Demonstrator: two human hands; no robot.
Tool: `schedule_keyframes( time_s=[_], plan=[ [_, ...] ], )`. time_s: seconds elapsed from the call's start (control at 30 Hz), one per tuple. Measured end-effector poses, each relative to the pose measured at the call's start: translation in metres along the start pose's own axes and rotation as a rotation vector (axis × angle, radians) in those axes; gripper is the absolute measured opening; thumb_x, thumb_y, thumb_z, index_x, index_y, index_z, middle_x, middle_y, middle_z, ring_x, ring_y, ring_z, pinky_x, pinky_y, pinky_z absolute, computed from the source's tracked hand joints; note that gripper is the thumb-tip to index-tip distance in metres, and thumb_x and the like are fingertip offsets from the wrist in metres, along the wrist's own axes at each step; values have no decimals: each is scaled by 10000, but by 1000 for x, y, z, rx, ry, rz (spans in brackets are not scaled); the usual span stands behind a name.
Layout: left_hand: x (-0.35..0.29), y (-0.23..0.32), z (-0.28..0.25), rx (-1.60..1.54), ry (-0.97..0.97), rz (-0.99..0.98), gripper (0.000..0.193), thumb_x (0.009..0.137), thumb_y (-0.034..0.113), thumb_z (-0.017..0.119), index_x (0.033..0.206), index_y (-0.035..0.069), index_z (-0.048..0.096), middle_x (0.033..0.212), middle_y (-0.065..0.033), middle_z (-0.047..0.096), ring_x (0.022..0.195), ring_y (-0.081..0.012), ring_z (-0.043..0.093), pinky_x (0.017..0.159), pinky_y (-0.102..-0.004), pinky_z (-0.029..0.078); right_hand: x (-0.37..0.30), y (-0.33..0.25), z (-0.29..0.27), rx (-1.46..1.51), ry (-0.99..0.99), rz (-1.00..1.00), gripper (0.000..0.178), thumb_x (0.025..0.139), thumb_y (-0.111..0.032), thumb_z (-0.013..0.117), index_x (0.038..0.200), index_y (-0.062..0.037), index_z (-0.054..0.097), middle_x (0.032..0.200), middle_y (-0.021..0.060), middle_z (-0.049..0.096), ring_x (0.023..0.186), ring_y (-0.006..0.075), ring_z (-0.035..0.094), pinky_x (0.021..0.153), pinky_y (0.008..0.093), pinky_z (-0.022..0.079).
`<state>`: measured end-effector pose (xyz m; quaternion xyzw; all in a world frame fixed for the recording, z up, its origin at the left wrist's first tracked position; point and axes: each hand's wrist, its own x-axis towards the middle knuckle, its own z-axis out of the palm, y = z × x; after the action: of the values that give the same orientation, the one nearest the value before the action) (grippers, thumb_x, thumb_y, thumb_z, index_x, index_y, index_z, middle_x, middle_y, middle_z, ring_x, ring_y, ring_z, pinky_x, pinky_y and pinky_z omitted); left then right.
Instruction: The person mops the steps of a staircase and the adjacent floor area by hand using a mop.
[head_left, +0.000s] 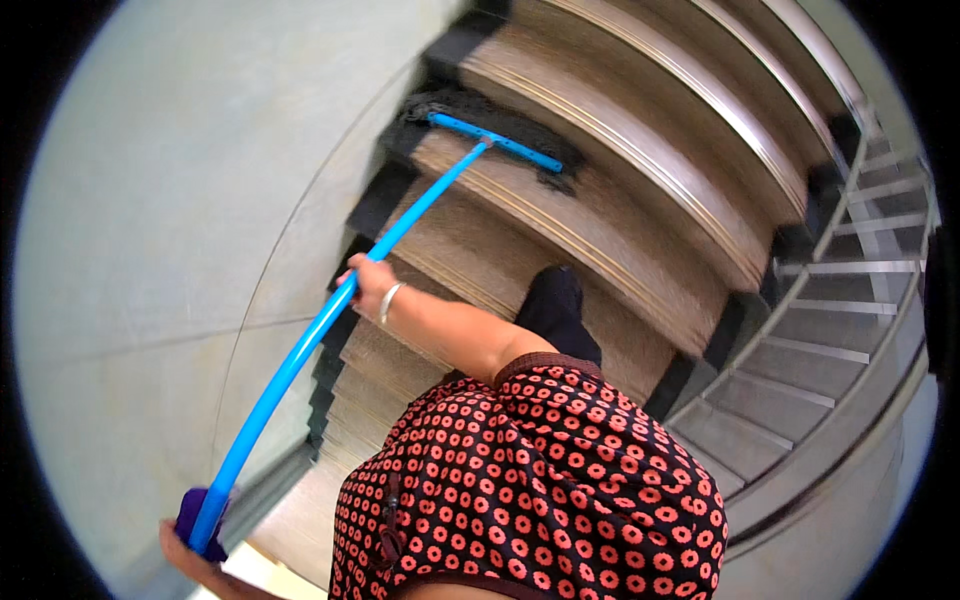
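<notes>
A flat mop with a long blue handle [280, 385] reaches from the lower left up to the stairs. Its blue crossbar [495, 143] sits over a dark, shaggy mop head [480, 112], which lies on a stair tread beside the wall. My right hand [372, 283], wearing a white bracelet [390, 303], is closed round the middle of the handle. At the handle's lower end my left hand [180, 545] is partly hidden, wrapped round it with a purple cloth [190, 508] there.
Curved brown steps [600, 120] with shiny metal edge strips rise to the upper right. A pale wall [200, 180] borders them on the left, a metal railing [820, 330] on the right. My dark-clad leg [555, 310] stands on the steps, below my red-and-black patterned clothing [540, 480].
</notes>
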<state>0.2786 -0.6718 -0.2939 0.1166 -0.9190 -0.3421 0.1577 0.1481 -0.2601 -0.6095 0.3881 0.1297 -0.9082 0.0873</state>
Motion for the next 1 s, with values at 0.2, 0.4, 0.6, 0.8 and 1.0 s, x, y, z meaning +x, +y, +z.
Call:
schedule_keyframes(
  time_s=[0.2,0.4,0.6,0.8,1.0],
  plan=[
    [106,46,35,-113,-138,18,286,788,339,419,760,61,477,678,-49,507,560,-130,480,489,-248,379,-84,-12,-49,303,59,-65,119,726,-177,499,763,-87,431,640,48,508,616,183,541,542,346,417],
    [147,130,148,-245,-395,305,289,815,304,413,813,30,508,759,-33,484,686,-122,470,619,-242,388,-109,-32,-151,777,-69,-250,82,717,-115,496,682,-79,431,602,61,483,617,204,521,599,354,453],
    [66,185,305,-299,-735,530,187,817,160,455,726,7,511,692,-7,480,663,-80,431,615,-221,361,-144,-94,-279,971,188,-616,133,634,-100,465,554,-69,364,504,79,407,486,204,431,496,310,403],
    [-24,241,380,-355,-876,662,201,798,171,496,702,-5,518,686,-8,491,655,-81,430,617,-214,354,-171,-134,-362,1054,290,-739,118,668,-140,461,601,-111,369,490,22,386,450,178,383,459,324,345],
    [-35,255,384,-176,-781,688,242,794,198,482,701,-21,526,679,-25,512,652,-88,445,614,-217,362,-157,-143,-369,1047,268,-708,96,666,-149,440,594,-118,385,477,18,375,445,177,376,467,323,339]
  ],
)
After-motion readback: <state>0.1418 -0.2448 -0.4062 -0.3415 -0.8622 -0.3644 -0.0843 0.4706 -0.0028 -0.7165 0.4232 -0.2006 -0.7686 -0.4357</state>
